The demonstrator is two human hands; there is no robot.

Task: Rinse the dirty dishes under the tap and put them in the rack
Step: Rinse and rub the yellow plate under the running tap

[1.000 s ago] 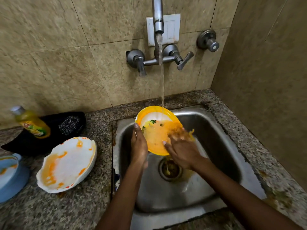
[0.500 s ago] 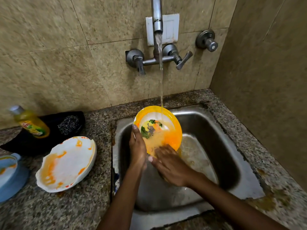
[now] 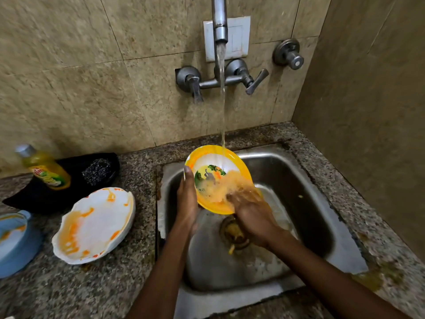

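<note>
We're mid-rinse: left hand (image 3: 187, 199) grips yellow plate (image 3: 217, 157) tilted under tap (image 3: 220, 24) over sink (image 3: 299, 180); right hand (image 3: 253, 210) rubs it, fingers blurred, flat. White plate (image 3: 96, 224), blue dish (image 3: 13, 240) left, dirty. No rack visible.

The yellow plate (image 3: 216, 166), white inside with a green-and-orange picture, stands tilted on edge over the sink (image 3: 299, 203), orange smears across its lower half, water from the tap (image 3: 220, 19) striking its rim at twelve o'clock. At nine o'clock, a white plate (image 3: 96, 224) streaked orange lies on the counter (image 3: 115, 284); a blue dish (image 3: 16, 245) beyond it.
</note>
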